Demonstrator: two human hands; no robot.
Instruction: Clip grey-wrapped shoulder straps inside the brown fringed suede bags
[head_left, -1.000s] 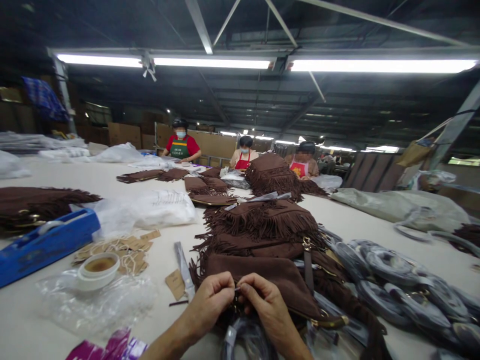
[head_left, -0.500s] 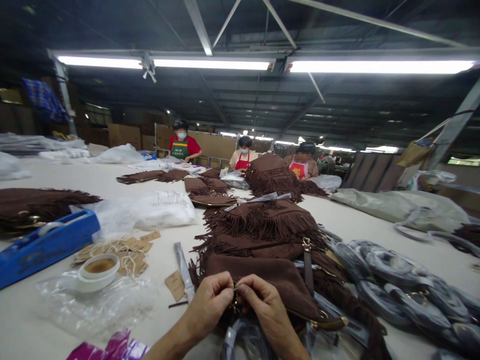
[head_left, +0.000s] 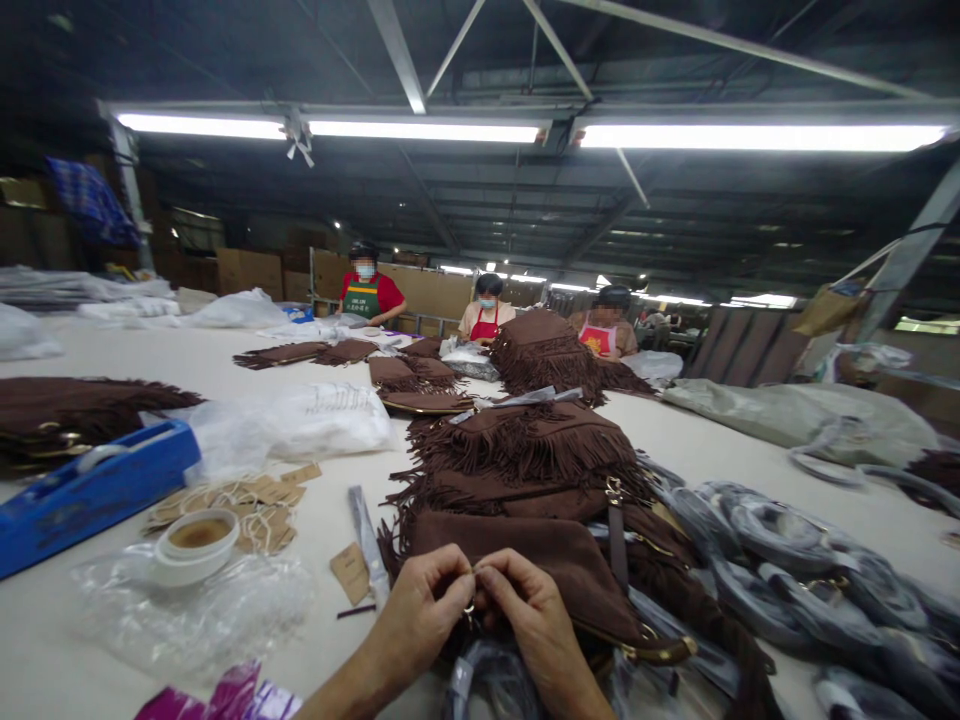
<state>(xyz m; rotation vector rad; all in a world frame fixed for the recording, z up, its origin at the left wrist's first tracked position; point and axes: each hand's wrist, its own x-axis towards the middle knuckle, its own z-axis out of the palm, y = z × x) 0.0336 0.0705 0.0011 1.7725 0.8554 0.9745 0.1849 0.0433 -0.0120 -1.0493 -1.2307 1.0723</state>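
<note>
My left hand (head_left: 421,612) and my right hand (head_left: 529,610) meet at the near edge of a brown suede fringed bag (head_left: 555,560) lying in front of me. Both hands are closed in a pinch, fingertips touching around a small metal ring or pull (head_left: 469,605) on the bag. Behind this bag rises a pile of more brown fringed bags (head_left: 525,445). A plastic-wrapped strap (head_left: 495,680) lies under my wrists.
On the left lie a blue tape dispenser (head_left: 90,490), a small white cup (head_left: 193,540), brown paper tags (head_left: 247,500) and clear plastic bags (head_left: 292,420). Wrapped straps (head_left: 795,570) fill the right. Three people (head_left: 487,310) work at the white table's (head_left: 750,440) far end.
My hands stay pinched at the same spot on the bag; fingers shift only slightly. The view has tilted a little.
</note>
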